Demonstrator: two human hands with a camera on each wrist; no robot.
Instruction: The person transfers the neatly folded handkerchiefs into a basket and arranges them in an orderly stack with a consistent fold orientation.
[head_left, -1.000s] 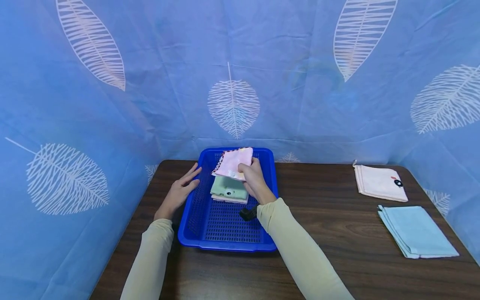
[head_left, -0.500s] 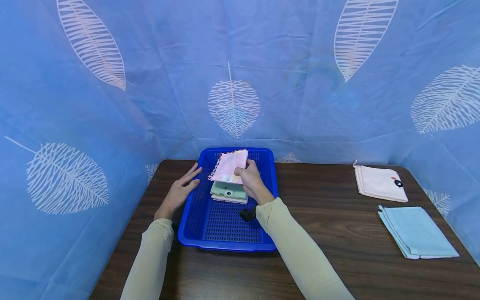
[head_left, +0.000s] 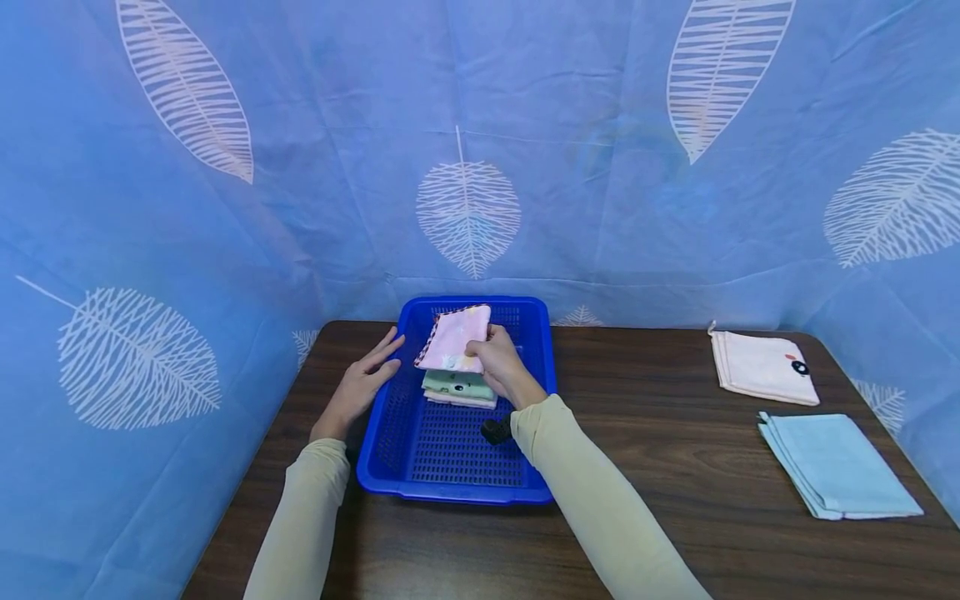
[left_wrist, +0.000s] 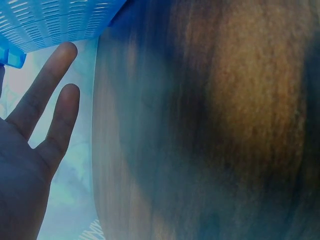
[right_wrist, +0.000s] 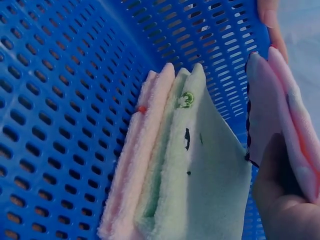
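My right hand (head_left: 504, 364) pinches a folded pink towel (head_left: 453, 333) with dark checkered edging by its right side, thumb on top. The towel hangs tilted inside the blue basket (head_left: 457, 492), over a folded green towel (head_left: 458, 385). Beneath the green one lies a pale pink towel (head_left: 461, 401). In the right wrist view, a gap separates the held towel (right_wrist: 267, 95) from the green towel (right_wrist: 215, 170) with its small embroidered marks. My left hand (head_left: 356, 389) rests with spread, fairly straight fingers at the basket's left rim; the left wrist view shows two fingers (left_wrist: 65, 115) beside the perforated wall.
On the right of the brown wooden table (head_left: 637, 467) lie a folded pale pink towel (head_left: 761, 367) with a dark round mark and a folded light blue towel (head_left: 838, 467). A blue curtain (head_left: 585, 208) with white leaves stands behind the table and at its sides.
My right hand has brought the pink towel slightly left and down, closer over the green towel. My left hand stays at the rim.
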